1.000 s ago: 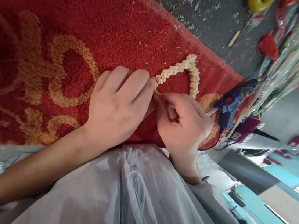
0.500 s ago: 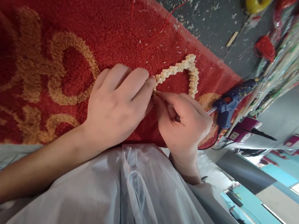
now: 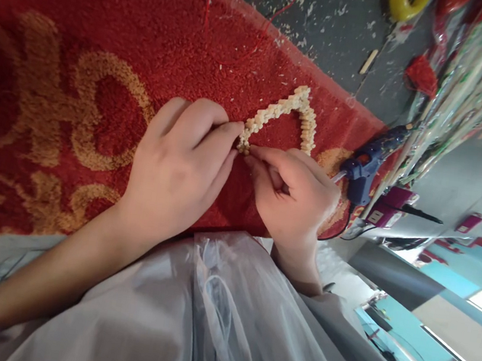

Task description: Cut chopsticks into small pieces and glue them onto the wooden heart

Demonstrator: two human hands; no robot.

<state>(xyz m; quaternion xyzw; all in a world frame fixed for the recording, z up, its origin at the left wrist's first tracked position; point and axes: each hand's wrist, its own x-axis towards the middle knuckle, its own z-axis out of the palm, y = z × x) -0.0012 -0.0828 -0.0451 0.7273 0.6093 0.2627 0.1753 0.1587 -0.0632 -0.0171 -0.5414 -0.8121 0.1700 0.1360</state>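
A pale bent frame made of small stacked wooden pieces [image 3: 297, 105] lies on a red carpet with a gold pattern [image 3: 82, 62]. My left hand [image 3: 175, 165] pinches the frame's near end with its fingertips. My right hand [image 3: 292, 197] meets it from the right, thumb and forefinger closed on the same end. The lower part of the frame is hidden behind my right hand.
A blue hot glue gun [image 3: 366, 165] lies just right of my right hand, its cord trailing beside a purple power strip [image 3: 387, 207]. A clear plastic bag [image 3: 213, 314] covers my lap. Yellow tape roll [image 3: 403, 1], red tassel [image 3: 421, 74] and wrapped sticks lie on the grey littered floor.
Both hands and the frame shifted slightly left in view. My left fingers have spread a little and now show the frame's end between the fingertips.
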